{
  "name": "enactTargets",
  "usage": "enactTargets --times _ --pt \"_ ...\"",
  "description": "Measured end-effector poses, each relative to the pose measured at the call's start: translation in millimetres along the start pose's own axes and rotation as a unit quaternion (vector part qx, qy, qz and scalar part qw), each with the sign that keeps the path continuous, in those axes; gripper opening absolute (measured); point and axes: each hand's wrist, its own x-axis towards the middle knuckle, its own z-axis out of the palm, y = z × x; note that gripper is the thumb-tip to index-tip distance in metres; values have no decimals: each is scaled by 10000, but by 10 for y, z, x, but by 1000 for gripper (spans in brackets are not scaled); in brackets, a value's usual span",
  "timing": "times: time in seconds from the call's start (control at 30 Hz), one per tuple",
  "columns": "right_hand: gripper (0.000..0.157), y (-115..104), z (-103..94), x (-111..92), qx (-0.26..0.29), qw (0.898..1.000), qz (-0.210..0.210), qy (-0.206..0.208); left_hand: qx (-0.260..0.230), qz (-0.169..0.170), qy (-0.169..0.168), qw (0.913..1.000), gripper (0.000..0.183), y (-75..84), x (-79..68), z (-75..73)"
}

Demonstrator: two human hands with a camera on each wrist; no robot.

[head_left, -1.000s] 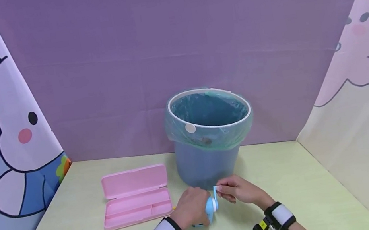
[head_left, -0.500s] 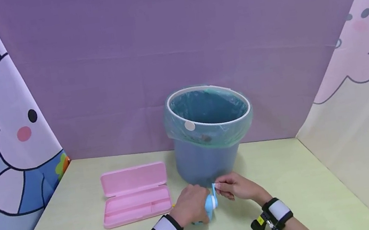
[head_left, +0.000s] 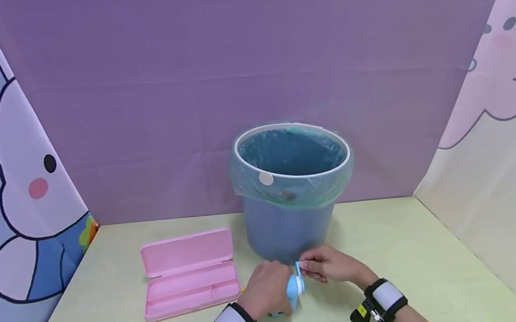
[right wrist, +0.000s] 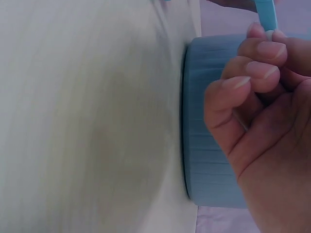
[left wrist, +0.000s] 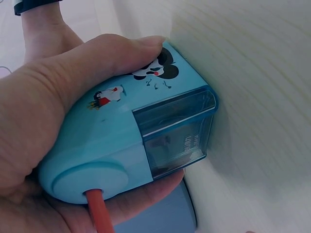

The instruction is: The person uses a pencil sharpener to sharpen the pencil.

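Note:
My left hand (head_left: 267,289) grips a light blue crank pencil sharpener (left wrist: 107,131) with cartoon prints and a clear shavings drawer (left wrist: 177,133). The thumb lies over its top and fingers curl beneath. A red pencil (left wrist: 99,211) sticks out of the sharpener's round front, away from the crank side. With thumb and fingertips my right hand (head_left: 333,267) pinches the end of the crank handle (head_left: 298,269), whose arm points up. The same crank arm (right wrist: 266,14) shows at the top of the right wrist view.
Just behind both hands stands a blue waste bin (head_left: 289,229) with a green bag over its rim. Left of the left hand lies an open pink pencil case (head_left: 186,254). A purple cloth (head_left: 175,84) hangs behind the table (head_left: 404,250).
The crank arm and the fingers pinching it have shifted slightly left. My left hand and the sharpener stay in place.

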Motion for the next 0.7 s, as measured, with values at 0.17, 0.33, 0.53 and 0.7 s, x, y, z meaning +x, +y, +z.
enactTargets --times 0.17,0.33,0.53,0.7 --pt "40 22 24 -4 -85 9999 122 -86 -59 -3 -11 10000 41 3 7 15" --pt "39 9 33 6 -256 9995 128 -164 97 16 108 9999 43 1 -10 10" --pt "36 13 24 0 -337 9988 241 -252 136 44 157 9998 43 4 -11 2" --pt "33 8 19 -2 -432 9983 259 -309 136 53 174 9997 42 4 -4 23"
